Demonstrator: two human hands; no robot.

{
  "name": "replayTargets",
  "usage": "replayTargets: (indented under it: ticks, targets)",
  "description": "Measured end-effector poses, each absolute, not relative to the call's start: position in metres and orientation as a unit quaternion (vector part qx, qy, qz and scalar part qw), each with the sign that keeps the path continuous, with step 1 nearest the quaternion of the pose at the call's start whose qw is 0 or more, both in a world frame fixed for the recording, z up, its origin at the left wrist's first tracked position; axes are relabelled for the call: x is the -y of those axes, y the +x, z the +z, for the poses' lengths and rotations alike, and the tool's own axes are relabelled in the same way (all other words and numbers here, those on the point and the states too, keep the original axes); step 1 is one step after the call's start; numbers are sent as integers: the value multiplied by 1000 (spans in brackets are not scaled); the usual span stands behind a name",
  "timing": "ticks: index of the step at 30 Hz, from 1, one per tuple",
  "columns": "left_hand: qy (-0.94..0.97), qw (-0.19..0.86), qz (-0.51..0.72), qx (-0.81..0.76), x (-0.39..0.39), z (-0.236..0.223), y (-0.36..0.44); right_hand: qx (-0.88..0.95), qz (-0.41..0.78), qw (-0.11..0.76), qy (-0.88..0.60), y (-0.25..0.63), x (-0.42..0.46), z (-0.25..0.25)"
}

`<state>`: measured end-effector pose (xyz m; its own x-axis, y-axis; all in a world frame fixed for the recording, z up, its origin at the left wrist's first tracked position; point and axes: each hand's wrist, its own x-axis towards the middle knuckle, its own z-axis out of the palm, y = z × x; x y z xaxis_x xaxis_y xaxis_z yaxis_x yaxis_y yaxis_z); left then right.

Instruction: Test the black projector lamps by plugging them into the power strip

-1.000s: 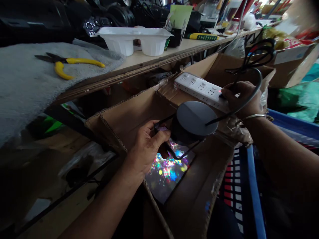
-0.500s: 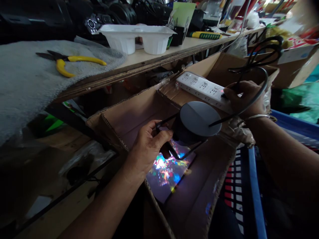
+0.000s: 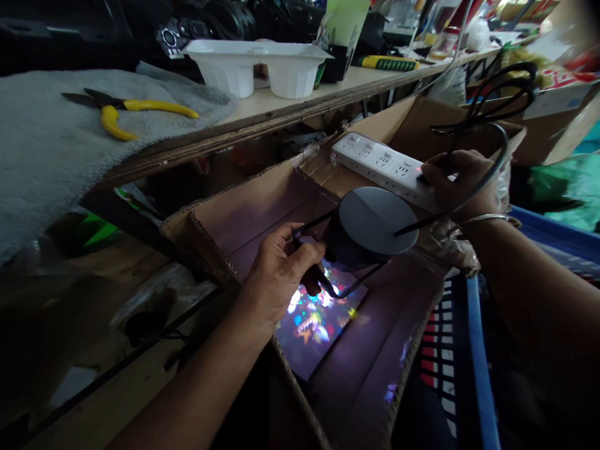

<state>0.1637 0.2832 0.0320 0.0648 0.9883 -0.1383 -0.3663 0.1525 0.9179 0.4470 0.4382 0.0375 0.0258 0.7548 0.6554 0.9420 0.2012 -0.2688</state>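
From my end, the view matches the frame of half a second ago in pose: both hands have kept their places, but the light has changed. The coloured flecks on the smooth, pale sheet (image 3: 300, 356) have regrouped into softer blobs of white, orange and blue, and the violet glow on the cardboard box (image 3: 262, 215) looks stronger, with brighter glints by its right edge.

I have the left hand (image 3: 276, 275) clamped, thumb against fingers, on the thin black bracket (image 3: 354, 289) of the projector lamp (image 3: 377, 220). The lamp, a short dark cylinder with a flat, matte grey disc for a back, hangs over the middle of the box. The sheet lies below it, beside the box's left edge.

My right hand (image 3: 462, 181) has its fingers closed on the black plug (image 3: 423, 179) at the near end of the glossy white power strip (image 3: 375, 161), which lies towards the box's far edge. The coiled rubbery cable (image 3: 504, 103) loops above that hand.

Beyond the box's far-left corner, yellow-handled pliers (image 3: 159, 107) rest open on the nubbly grey cloth (image 3: 32, 150), left of a thin-walled white plastic tray (image 3: 229, 70).
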Motion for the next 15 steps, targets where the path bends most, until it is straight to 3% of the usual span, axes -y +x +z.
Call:
replayTargets:
  ticks: [15]
  targets:
    - [374,631,521,-436,-283,33,164,672,-118,357,-638,442,-434,41]
